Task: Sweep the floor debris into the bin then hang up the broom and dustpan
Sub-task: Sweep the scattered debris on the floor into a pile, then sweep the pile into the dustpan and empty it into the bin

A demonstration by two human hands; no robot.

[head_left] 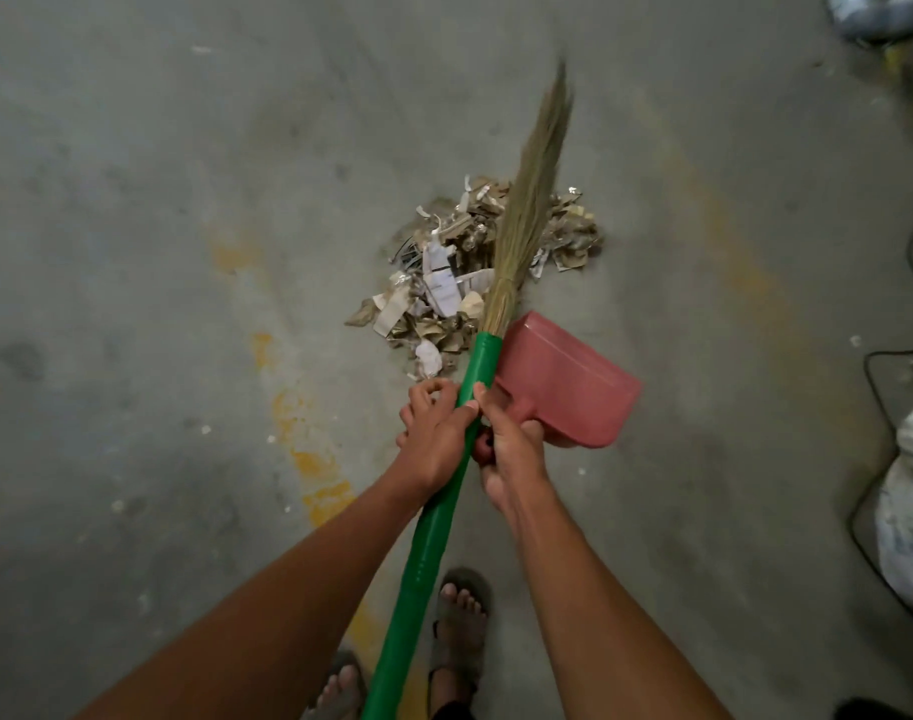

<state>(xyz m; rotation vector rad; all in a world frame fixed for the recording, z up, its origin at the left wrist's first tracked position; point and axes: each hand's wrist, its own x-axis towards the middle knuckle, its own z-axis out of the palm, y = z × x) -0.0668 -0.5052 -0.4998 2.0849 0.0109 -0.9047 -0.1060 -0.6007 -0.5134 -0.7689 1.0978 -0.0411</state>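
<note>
Head view, looking down past two bare forearms. Fingers (488, 407) of the right hand (506, 454) curled round the handle of a pink plastic dustpan (563, 379), thumb lying against the green plastic broom handle (433, 522). Fingers (428, 394) of the left hand (433, 439) loosely bent on the far side of that handle, thumb pressed along it; whether wrapped fully round, cannot tell. Both hands close together on the handle's upper part, almost touching.

Dustpan just right of the broom, held clear of the floor, pan tilted away to the right. Above the hands, straw-coloured grass bristles (530, 210) of the broom, angled up and right, tip blurred, lying across a pile of torn paper and cardboard scraps (459, 272) on the grey concrete floor (158, 226). Pile just beyond the hands, left of the dustpan's front edge.

Yellow paint stains (309, 459) on the floor left of the handle. Sandalled feet (459, 626) at the lower edge. White sack (911, 511) and black cables (880, 387) at the right edge.
</note>
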